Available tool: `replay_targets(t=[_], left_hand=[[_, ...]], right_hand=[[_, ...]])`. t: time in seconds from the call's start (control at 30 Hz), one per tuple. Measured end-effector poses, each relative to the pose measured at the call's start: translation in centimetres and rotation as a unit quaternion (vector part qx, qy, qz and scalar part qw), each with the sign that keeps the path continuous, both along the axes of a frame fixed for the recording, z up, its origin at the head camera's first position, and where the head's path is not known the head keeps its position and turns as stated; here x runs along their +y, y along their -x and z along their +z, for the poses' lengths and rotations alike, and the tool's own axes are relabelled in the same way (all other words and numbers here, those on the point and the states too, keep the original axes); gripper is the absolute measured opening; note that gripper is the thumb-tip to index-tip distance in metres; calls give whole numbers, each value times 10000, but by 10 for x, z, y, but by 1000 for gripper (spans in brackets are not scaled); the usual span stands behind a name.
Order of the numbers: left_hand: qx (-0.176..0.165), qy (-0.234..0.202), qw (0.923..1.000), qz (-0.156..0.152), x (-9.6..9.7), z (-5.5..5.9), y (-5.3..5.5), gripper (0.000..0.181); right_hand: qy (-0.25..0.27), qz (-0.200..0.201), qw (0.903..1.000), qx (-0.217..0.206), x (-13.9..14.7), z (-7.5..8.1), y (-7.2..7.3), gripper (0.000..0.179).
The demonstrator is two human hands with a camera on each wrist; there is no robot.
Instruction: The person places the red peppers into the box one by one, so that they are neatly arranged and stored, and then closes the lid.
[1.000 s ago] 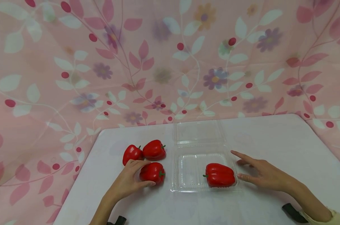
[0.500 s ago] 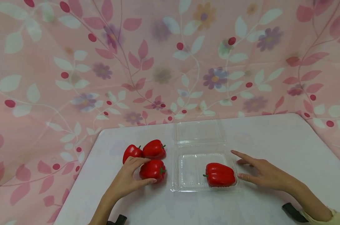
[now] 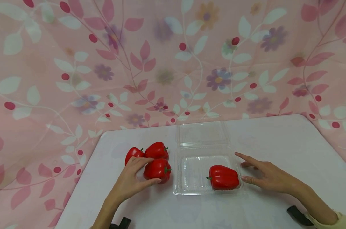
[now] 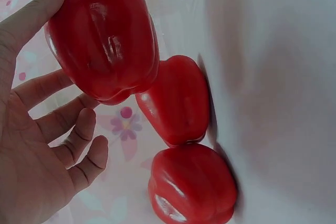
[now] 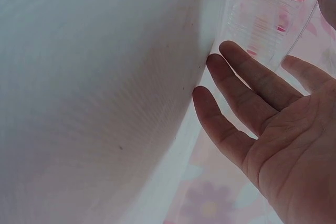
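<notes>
My left hand (image 3: 132,178) grips a red bell pepper (image 3: 158,170) between thumb and fingers. In the left wrist view that bell pepper (image 4: 105,38) is lifted clear of the table, its green stem turned away. Behind it two more red peppers lie side by side, one at the left (image 3: 134,155) and one (image 3: 157,150) nearer the container. A clear plastic container (image 3: 193,173) stands with its lid (image 3: 202,134) laid back, and a red pepper (image 3: 223,177) lies in its right half. My right hand (image 3: 268,176) holds nothing, fingers extended beside the container's right wall.
The white table (image 3: 287,143) carries everything and ends at the back against a pink floral cloth (image 3: 161,63). Black straps (image 3: 299,217) sit near both wrists at the front.
The pepper in my left hand has risen and shifted slightly right, away from the table. My right hand and the pepper in the container have stayed put.
</notes>
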State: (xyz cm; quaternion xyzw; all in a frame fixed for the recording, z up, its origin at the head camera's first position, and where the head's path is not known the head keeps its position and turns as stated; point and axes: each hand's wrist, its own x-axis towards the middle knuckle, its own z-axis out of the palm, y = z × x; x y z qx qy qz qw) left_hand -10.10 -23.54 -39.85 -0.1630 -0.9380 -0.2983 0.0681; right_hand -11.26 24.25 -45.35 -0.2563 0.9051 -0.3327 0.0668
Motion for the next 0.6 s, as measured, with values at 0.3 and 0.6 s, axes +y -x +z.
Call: replay_targets(t=[0.3,0.6], left_hand=[[171,-33,9998,58,13,6,-1,70],[289,-155,9994,-128,27,8,0,68]], right_hand=[[-69,-41,9999,-67,0,2,0,81],[-69,-39,9999,-91,-1,2,0,82]])
